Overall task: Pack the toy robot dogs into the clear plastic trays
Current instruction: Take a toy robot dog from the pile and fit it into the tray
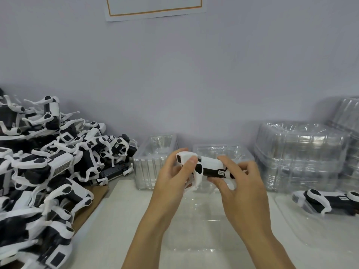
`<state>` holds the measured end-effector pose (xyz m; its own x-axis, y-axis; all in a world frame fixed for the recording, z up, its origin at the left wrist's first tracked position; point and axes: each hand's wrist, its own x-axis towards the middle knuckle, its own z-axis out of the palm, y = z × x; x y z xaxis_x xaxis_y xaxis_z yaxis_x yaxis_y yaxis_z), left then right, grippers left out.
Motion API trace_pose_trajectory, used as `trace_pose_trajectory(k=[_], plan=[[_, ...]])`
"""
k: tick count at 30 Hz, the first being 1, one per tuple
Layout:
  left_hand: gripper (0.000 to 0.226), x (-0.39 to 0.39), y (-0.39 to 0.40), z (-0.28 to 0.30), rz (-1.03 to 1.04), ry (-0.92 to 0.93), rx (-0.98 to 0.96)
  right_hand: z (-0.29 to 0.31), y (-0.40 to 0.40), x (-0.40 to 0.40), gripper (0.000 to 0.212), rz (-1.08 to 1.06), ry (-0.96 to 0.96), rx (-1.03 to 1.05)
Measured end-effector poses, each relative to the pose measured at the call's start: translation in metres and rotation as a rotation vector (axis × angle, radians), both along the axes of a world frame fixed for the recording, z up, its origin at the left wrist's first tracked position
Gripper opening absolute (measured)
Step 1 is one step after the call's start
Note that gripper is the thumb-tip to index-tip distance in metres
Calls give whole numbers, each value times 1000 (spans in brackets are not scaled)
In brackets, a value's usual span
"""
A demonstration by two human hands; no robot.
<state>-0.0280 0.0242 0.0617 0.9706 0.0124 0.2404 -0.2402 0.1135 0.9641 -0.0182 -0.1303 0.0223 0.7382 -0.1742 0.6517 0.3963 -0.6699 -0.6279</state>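
1. At nine o'clock a pile (pixel 44 171) of unpacked dogs is heaped on the table's (pixel 120 220) left edge.
2. At the centre, one dog (pixel 206 167) is held up above an open tray (pixel 194 220) that lies flat at six o'clock.
3. The dog's head end is gripped by the left hand (pixel 172 183), thumb across the top and fingers curled beneath.
4. The tail end is pinched by the right hand (pixel 242 183), fingers wrapped round the body; both grips are closed on the dog.
5. Before lowering, the legs are best folded flat against the body, so the moulded cavity is met squarely; the cavity's outline is hard to read through the clear plastic.
6. Behind, at twelve o'clock, spare trays (pixel 153 162) are stood.
7. At three o'clock a packed dog (pixel 326 200) is seen in its tray, below tall tray stacks (pixel 299 152).
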Motion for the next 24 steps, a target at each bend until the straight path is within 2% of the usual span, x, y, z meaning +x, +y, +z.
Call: trace_pose_trajectory(k=[4,9,12,15,19,24], plan=[[14,4,0,-5,77,-15,3,1,3,2,42,28,8,-24],[27,5,6,-2,141,87,-146,3,7,5,47,275,83,26],[33,8,10,-3,163,131,-150,4,9,7,40,285,101,32],[33,13,15,-8,304,130,-173,4,8,8,37,226,102,25],[21,16,27,-22,457,83,-14,5,2,10,40,126,106,-4],[20,26,26,-46,430,251,169,6,1,7,41,155,223,-53]])
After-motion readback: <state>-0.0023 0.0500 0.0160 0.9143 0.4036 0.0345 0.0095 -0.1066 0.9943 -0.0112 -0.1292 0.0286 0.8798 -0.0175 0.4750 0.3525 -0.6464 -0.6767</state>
